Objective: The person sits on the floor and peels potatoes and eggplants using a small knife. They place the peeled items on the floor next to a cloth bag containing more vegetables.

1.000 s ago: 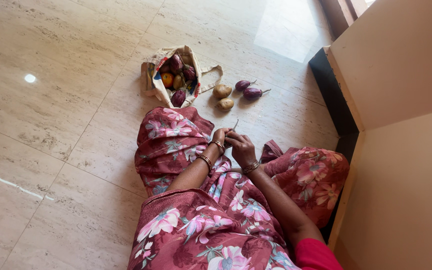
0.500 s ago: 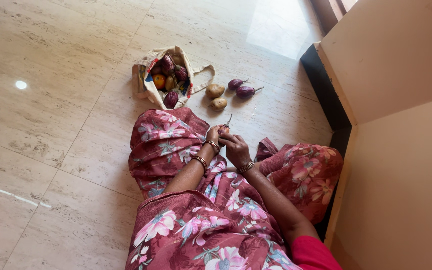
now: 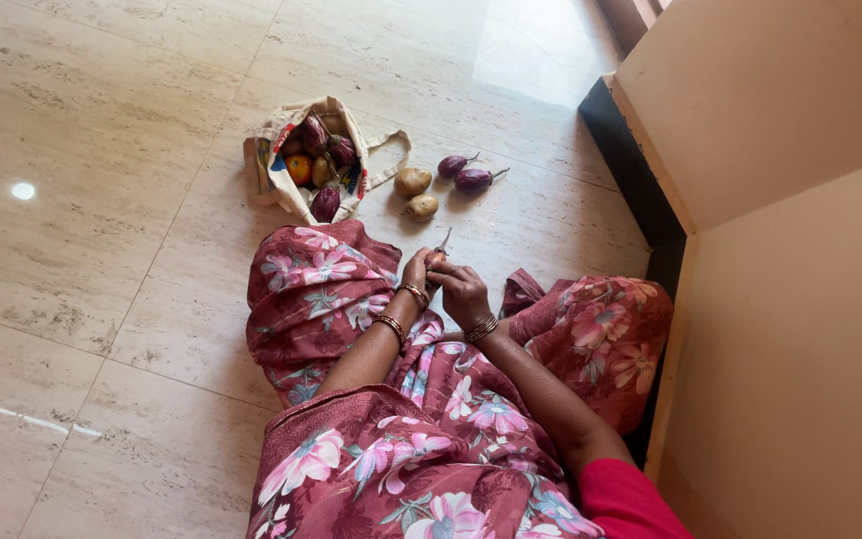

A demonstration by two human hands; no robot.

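A small dark-purple brinjal with a thin stalk [image 3: 438,252] sits between both hands, just above the lap of the pink floral cloth [image 3: 331,284]; only its stalk and a sliver of skin show. The left hand [image 3: 416,271] has its fingers clenched around the brinjal from the near side, and the right hand [image 3: 461,291] curls over it from the other, fingers closed on it too. Whether a blade is in either hand cannot be told.

On the beige marbled floor tiles [image 3: 102,230] beyond the knees lie two brownish round potatoes [image 3: 413,182], touching or nearly so, and just beside them two loose purple brinjals with stalks [image 3: 473,179]. Near these slumps an open cream cloth bag [image 3: 271,165] holding more brinjals and an orange fruit.

The grip looks tight and small, so the smooth skin could slip from the fingers and the brinjal drop and roll off across the polished tile.
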